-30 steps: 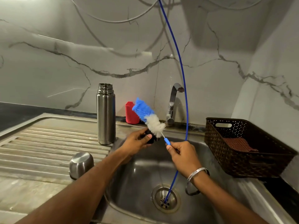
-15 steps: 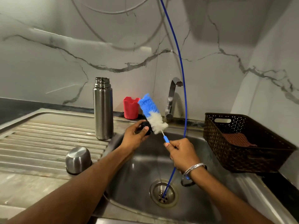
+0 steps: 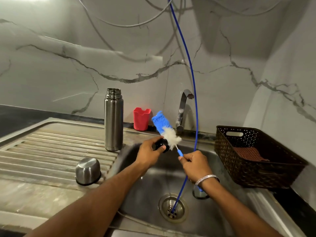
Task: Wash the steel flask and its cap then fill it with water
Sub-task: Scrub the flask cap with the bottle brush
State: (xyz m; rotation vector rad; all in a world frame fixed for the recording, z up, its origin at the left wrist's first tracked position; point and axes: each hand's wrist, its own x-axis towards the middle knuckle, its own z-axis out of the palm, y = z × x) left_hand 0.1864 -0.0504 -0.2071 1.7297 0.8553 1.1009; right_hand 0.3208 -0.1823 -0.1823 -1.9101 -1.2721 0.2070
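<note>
A ribbed draining board [image 3: 51,151] fills the left, its raised rim running along the dark counter. A steel cup-cap [image 3: 88,171] sits upside down near the board's inner edge, and the steel flask [image 3: 113,119] stands upright and uncapped at the board's back corner, just beside the sink basin [image 3: 145,194]. A red holder [image 3: 141,118] stands behind, against the wall. Over the basin, the left hand [image 3: 148,155] curls round a small black stopper [image 3: 161,144], mostly hidden by fingers and bristles. The bottle brush [image 3: 165,130], blue at the tip and white below, touches the stopper; the right hand [image 3: 195,165] pinches its blue handle. A blue hose [image 3: 194,86] hangs down into the drain [image 3: 172,209], beside the tap [image 3: 183,110]. At right, a dark basket [image 3: 256,168] holds a brown cloth [image 3: 248,153], its far corner cut off.
</note>
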